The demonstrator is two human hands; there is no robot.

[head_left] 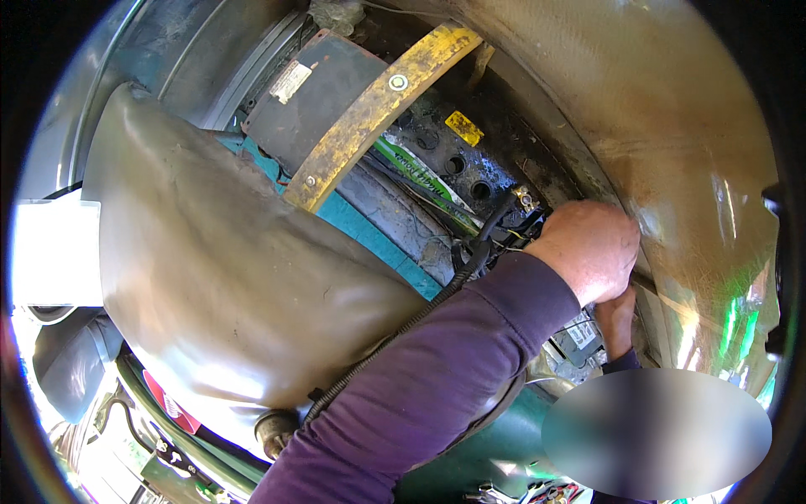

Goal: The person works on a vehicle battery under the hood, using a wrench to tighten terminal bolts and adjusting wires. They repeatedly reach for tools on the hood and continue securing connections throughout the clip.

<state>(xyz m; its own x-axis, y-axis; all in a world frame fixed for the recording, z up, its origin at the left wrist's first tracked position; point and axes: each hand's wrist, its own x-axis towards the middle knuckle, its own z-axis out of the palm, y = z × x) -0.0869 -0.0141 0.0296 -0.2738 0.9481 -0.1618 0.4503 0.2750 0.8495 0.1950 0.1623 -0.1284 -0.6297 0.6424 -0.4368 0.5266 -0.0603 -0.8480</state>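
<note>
My left arm, in a purple sleeve, reaches from the lower edge toward the right. My left hand (592, 244) shows its back, with the fingers curled under; what they hold is hidden. Just below it is my right hand (618, 317), mostly covered by the left, its fingers out of sight. Beside the left hand lies a large black battery (424, 132) with a green-and-white side. A brass-coloured terminal clamp (525, 198) and thick black cables (495, 220) sit near its end. Below the hands is a dark grey part with a white label (578, 338).
A worn yellow metal bar (369, 122) arches over the compartment beside a dark labelled box (315, 92). A teal frame rail (369, 235) runs beneath. Curved olive panels (193, 244) flank the left and right. Ribbed conduit (369, 361) passes along my sleeve. A blurred patch covers the lower right.
</note>
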